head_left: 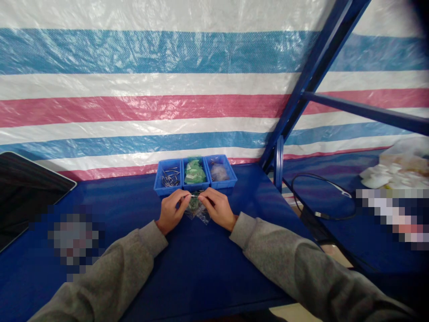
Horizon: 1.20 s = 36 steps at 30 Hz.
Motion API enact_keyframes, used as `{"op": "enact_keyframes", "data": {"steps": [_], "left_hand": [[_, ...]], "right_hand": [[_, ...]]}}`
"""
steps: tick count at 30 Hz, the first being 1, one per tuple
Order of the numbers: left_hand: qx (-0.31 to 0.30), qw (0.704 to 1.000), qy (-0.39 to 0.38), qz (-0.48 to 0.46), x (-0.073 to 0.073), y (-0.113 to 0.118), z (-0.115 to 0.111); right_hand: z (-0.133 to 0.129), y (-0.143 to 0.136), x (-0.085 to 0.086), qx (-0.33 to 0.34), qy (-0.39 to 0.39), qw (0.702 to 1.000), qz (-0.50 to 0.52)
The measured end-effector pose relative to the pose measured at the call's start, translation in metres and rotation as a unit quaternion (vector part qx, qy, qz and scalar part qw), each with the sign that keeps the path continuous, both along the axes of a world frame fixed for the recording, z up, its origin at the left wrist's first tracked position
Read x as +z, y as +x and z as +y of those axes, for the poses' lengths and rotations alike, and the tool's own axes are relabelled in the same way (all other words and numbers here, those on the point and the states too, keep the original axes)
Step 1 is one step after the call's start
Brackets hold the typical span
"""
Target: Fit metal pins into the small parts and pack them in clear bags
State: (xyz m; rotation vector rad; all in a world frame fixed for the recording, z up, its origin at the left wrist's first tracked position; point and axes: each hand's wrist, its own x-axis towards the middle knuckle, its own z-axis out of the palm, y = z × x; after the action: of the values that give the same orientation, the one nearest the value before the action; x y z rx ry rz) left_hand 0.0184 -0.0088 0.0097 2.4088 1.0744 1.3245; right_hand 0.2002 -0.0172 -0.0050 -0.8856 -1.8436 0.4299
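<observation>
My left hand [172, 209] and my right hand [217, 207] meet just in front of three blue bins, thumbs and fingers pinched on the top edge of a small clear plastic bag [203, 214]. Something green shows behind or inside the bag; which one I cannot tell. The left bin [160, 185] holds thin metal pieces [170, 177]. Green packets [195, 171] fill the middle bin [196, 185]. In the right bin [224, 184] lies a heap of clear plastic bags [218, 172].
A dark screen with a pale frame [72, 182] stands at the left on the blue table [208, 273]. Blue metal posts [301, 96] rise at the right. Beyond them lie a black cable [335, 218] and white plastic bags [385, 172]. Striped sheeting [144, 107] hangs behind.
</observation>
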Motion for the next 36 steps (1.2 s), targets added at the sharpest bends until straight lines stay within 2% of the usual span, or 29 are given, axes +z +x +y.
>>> {"op": "enact_keyframes", "data": {"steps": [13,20,36], "left_hand": [[0.006,1.0,-0.013,0.001,-0.0024,0.0027,0.0016],[0.003,0.999,-0.01,0.031,-0.0036,-0.0007,0.0039],[0.002,1.0,0.022,-0.02,-0.0003,0.003,0.0002]], "right_hand": [[-0.0004,0.0003,-0.0009,-0.024,0.007,0.999,0.02],[-0.0006,0.0,-0.0009,-0.007,0.005,1.0,0.011],[0.0014,0.0002,-0.0036,-0.018,0.006,1.0,-0.005]]}}
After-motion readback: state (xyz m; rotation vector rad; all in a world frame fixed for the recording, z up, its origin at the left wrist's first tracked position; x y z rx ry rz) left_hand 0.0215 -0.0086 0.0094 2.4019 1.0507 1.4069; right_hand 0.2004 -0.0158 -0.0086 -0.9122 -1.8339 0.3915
